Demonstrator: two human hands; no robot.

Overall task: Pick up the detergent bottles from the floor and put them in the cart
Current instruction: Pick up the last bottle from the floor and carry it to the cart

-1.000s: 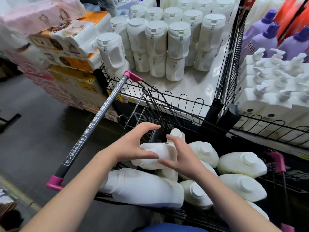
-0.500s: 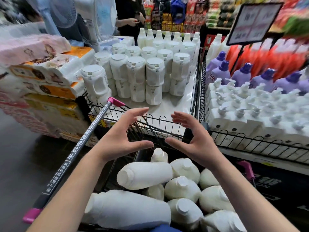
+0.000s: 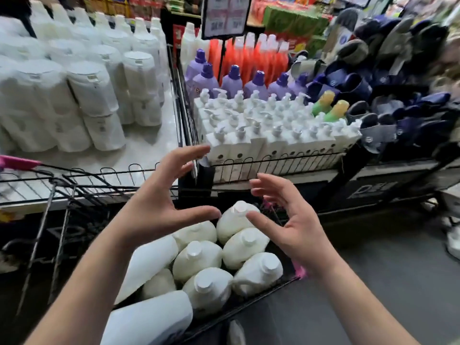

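Note:
Several white detergent bottles lie piled in the black wire cart, most with their caps up. My left hand hovers above the pile with fingers spread and holds nothing. My right hand hangs opposite it, fingers loosely spread, its thumb near the cap of the topmost bottle. Both palms face each other, empty. One long bottle lies on its side at the near end of the cart.
A low display of tall white jugs stands behind the cart on the left. Wire-fenced shelves with white pump bottles, purple bottles and orange bottles stand ahead. Dark slippers fill the right. Grey floor lies at the right.
A second ago both hands held a white bottle over the cart. They let it go onto the pile and lifted away, empty. The view has swung to the right.

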